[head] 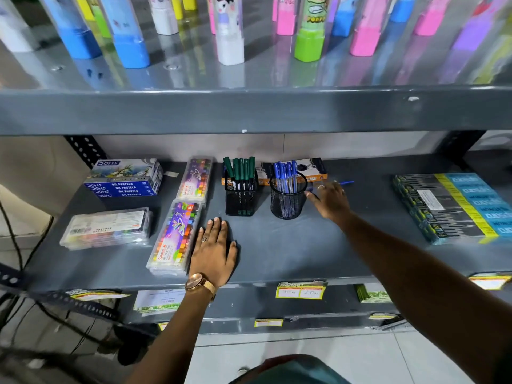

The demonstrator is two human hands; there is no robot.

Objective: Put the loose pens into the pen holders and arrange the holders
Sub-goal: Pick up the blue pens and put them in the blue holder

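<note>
Resting flat on the grey shelf [304, 245], the left hand [214, 252] is spread palm down with its fingers apart, nothing held, just beside a long box of oil pastels [174, 236]. The right hand [329, 199] is stretched further back, to the right of the round mesh holder [288, 198], and a loose blue pen [345, 183] is seen poking out past its fingers; whether the fingers are closed on that pen cannot be told. Blue pens [285, 173] are stood upright in the round holder, and green pens [241, 169] are stood in the square mesh holder [240, 199] just to its left, the two holders near each other but apart. A flat orange and black box [313, 167] is laid behind them. Stacked blue pastel boxes [124, 178] are kept at the left, and a large pack of stationery [454, 206] at the right.
</note>
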